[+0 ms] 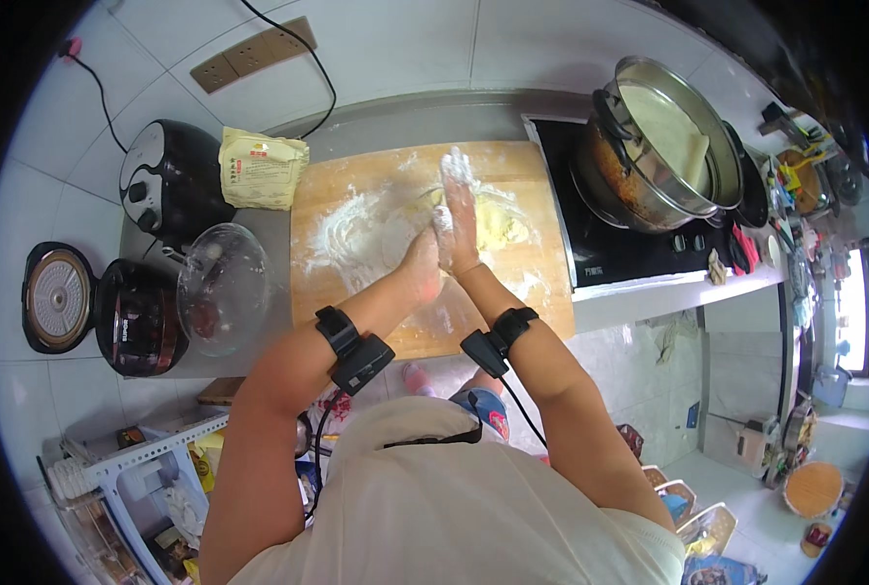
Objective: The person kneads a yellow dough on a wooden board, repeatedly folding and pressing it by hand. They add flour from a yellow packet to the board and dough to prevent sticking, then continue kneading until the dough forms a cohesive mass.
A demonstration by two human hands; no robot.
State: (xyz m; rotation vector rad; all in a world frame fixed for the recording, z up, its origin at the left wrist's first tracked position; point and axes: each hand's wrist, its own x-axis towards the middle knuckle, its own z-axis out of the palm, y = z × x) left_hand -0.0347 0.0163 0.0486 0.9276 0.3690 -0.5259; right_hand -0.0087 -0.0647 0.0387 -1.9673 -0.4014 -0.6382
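Note:
Both of my hands are dusted with white flour and meet above a wooden board (551, 307). My left hand (425, 259) presses against the palm side of my right hand (460, 212), whose fingers point away from me. Whether anything lies between the palms is hidden. Pale yellow dough or crumbly mixture (498, 223) sits on the board behind and to the right of my right hand. Loose white flour (350, 234) is spread over the board's left half. Left of the board stands a clear bowl (226, 292) with floury smears.
A steamer pot (617, 175) with a pale cloth inside stands on the black cooktop (588, 252) at the right. At the left are a flour-type packet (262, 170), a black air fryer (175, 179) and a rice cooker (138, 318) with its lid raised.

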